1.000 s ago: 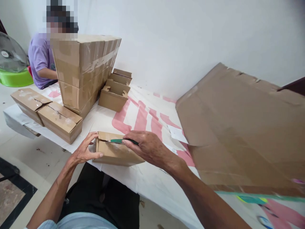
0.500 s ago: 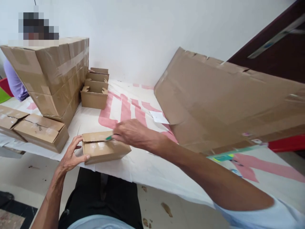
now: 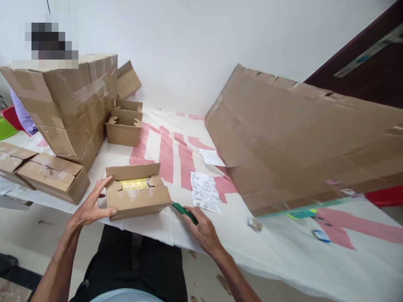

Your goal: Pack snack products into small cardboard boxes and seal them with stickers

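A small cardboard box point(image 3: 140, 201) stands at the table's front edge, its lid flap point(image 3: 135, 171) raised at the back. Inside, between the side tabs, something yellow with printed text point(image 3: 134, 184) shows; its kind is unclear. My left hand point(image 3: 94, 203) grips the box's left end, thumb at the front and fingers at the back corner. Just right of the box, my right hand point(image 3: 201, 228) is closed around a green box cutter point(image 3: 185, 212), whose tip points at the box's right front corner.
Large taped cartons point(image 3: 78, 92) are stacked at the left, with a person behind them. Closed small boxes point(image 3: 53, 172) lie in front; open boxes point(image 3: 124, 134) stand beside the stack. A white sheet with small drawn shapes point(image 3: 206, 193) lies near a big cardboard panel point(image 3: 302, 147).
The box has gone from closed to open, its flap lifted. My right hand with the cutter has moved off the lid, down and right. At the back, one open box has tilted up.
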Available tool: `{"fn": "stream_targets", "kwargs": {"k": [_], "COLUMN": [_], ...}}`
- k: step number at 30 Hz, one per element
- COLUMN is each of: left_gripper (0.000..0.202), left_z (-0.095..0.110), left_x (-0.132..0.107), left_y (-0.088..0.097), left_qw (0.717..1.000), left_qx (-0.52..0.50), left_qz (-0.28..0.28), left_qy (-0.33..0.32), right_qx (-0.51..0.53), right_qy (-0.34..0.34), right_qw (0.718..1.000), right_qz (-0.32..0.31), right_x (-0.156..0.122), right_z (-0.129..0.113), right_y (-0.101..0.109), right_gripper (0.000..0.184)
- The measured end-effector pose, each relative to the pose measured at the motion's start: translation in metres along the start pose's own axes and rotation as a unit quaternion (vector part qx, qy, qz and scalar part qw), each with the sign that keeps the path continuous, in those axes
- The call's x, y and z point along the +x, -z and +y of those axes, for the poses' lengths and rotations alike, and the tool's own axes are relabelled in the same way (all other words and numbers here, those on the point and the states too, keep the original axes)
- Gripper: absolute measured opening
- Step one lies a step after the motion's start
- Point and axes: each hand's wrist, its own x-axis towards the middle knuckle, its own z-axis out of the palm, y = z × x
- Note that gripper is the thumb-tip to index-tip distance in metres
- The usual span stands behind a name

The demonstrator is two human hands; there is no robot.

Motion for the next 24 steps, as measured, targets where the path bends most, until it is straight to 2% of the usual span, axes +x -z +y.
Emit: {"fn": "stream_targets", "kwargs": {"k": [2, 4, 8, 12, 15, 17, 20, 22, 24], "left_gripper": [0.103, 0.107, 0.114, 0.117, 0.108, 0.098, 0.092, 0.1, 0.118], "left_z": [0.002, 0.003, 0.003, 0.002, 0.0, -0.003, -0.006, -0.004, 0.0], "left_x": [0.001, 0.003, 0.005, 0.004, 0.002, 0.001, 0.001, 0.001, 0.001], "left_y": [0.003, 0.005, 0.007, 0.008, 0.008, 0.008, 0.007, 0.005, 0.004], "left_qw": [1.0, 1.0, 0.999, 0.999, 0.999, 1.0, 1.0, 0.999, 0.999], "left_qx": [0.004, 0.004, -0.011, -0.026, -0.021, -0.009, -0.001, -0.002, 0.002], "left_qz": [-0.01, -0.021, -0.028, -0.026, -0.021, -0.002, 0.015, 0.004, -0.016], "left_qy": [0.006, 0.01, 0.014, 0.016, 0.024, 0.022, 0.023, 0.035, 0.047], "right_qx": [0.003, 0.009, 0.009, -0.042, -0.078, -0.099, -0.125, -0.123, -0.116], "right_qy": [0.007, 0.037, 0.149, 0.269, 0.329, 0.358, 0.396, 0.417, 0.426], "right_qw": [1.0, 0.999, 0.988, 0.961, 0.937, 0.927, 0.908, 0.895, 0.891], "right_qz": [0.012, 0.029, 0.047, -0.047, -0.091, -0.058, 0.054, 0.097, 0.103], "right_x": [-0.005, 0.003, 0.041, 0.078, 0.091, 0.088, 0.067, 0.048, 0.03], "right_z": [0.006, -0.001, -0.05, -0.107, -0.132, -0.138, -0.137, -0.132, -0.124], "right_y": [-0.013, -0.01, 0.014, 0.021, 0.019, 0.018, 0.014, 0.011, 0.005], "right_gripper": [0.043, 0.039, 0.03, 0.041, 0.041, 0.031, 0.01, 0.015, 0.019]}}
